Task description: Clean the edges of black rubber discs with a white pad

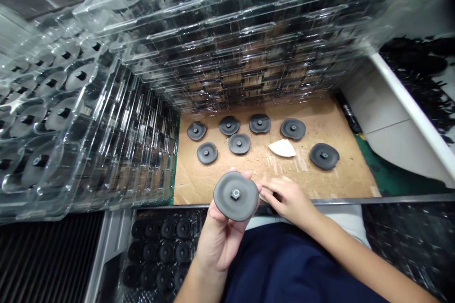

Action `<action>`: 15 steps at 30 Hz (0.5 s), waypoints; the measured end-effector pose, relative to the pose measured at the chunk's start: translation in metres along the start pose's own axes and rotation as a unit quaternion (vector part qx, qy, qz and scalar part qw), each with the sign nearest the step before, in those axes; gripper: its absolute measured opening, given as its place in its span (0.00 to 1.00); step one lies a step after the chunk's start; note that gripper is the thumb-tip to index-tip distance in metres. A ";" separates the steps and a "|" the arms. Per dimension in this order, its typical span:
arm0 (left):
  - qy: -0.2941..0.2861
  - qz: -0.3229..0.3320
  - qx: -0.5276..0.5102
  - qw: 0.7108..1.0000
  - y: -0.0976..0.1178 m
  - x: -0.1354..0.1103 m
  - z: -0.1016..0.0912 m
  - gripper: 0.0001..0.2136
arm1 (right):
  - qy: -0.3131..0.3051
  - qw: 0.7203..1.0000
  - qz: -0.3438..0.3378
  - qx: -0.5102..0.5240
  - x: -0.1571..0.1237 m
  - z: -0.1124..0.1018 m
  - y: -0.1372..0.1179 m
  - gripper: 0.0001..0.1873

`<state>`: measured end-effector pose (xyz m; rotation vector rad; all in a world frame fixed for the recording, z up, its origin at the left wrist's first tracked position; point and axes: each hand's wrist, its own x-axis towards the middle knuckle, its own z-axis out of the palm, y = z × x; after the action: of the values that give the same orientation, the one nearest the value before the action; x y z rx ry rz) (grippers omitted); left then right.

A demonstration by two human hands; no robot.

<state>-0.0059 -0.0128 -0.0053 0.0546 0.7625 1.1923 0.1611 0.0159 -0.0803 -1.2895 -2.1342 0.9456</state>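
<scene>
My left hand (224, 241) grips a dark grey rubber-like disc (227, 206) by its edges, its face turned up toward me. A small raised hub with a light ring stands at the disc's middle. Close to the disc's right edge is my right hand (287, 199), its fingers pinched together; what they hold is too hidden to name. Beyond my hands, several similar discs lie apart on a brown cardboard sheet (188, 182), among them one disc (239, 144) near the centre and another disc (324, 156) at the right. A white folded pad (282, 148) rests between them.
Tall stacks of clear plastic trays (142, 151) filled with discs rise at the left and back. A white bin wall (408, 104) stands on the right, with black parts (412, 64) behind it. Below left sits another disc-filled tray (158, 253). A black tool-like object (348, 112) lies beside the cardboard.
</scene>
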 end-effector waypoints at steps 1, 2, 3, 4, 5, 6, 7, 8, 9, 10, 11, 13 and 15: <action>0.003 0.002 -0.004 1.000 0.000 0.000 0.001 0.34 | 0.001 1.000 0.000 0.001 0.000 0.001 0.000 0.13; 0.007 0.003 -0.005 1.000 0.000 0.001 0.001 0.33 | 0.002 1.000 0.000 0.002 0.000 0.001 0.000 0.13; 0.010 0.004 -0.003 1.000 0.001 0.001 0.001 0.33 | 0.003 1.000 0.001 0.005 0.001 0.000 0.000 0.13; 0.014 0.005 0.001 1.000 0.001 0.002 0.001 0.34 | 0.005 1.000 0.004 0.008 0.003 -0.002 0.000 0.12; 0.019 0.007 0.007 1.000 0.001 0.002 0.000 0.35 | 0.010 1.000 0.009 0.012 0.005 -0.005 -0.003 0.12; 0.024 0.009 0.012 1.000 0.002 0.003 0.000 0.35 | 0.017 1.000 0.017 0.017 0.007 -0.010 -0.007 0.12; 0.030 0.012 0.017 0.999 0.001 0.003 0.000 0.35 | 0.026 0.999 0.026 0.023 0.010 -0.018 -0.013 0.12; 0.036 0.014 0.023 0.999 0.001 0.003 0.001 0.35 | 0.042 0.998 0.034 0.030 0.013 -0.026 -0.022 0.12; 0.042 0.018 0.030 0.999 0.000 0.003 0.002 0.34 | 0.066 0.996 0.037 0.040 0.017 -0.035 -0.034 0.12; 0.045 0.022 0.039 0.998 -0.002 0.003 0.003 0.34 | 0.086 0.995 0.030 0.046 0.020 -0.044 -0.047 0.13; 0.044 0.023 0.049 0.998 -0.004 0.003 0.005 0.33 | 0.126 0.990 0.006 0.060 0.022 -0.053 -0.062 0.12; 0.036 0.017 0.067 0.997 -0.007 0.003 0.008 0.31 | 0.155 0.982 -0.093 0.056 0.026 -0.065 -0.089 0.13; 0.020 0.007 0.079 0.997 -0.009 0.002 0.008 0.30 | 0.125 0.977 -0.165 0.058 0.027 -0.071 -0.107 0.13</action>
<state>0.0064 -0.0118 -0.0037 0.1665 0.8915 1.1473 0.1374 0.0281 0.0479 -0.9056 -1.9834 0.7149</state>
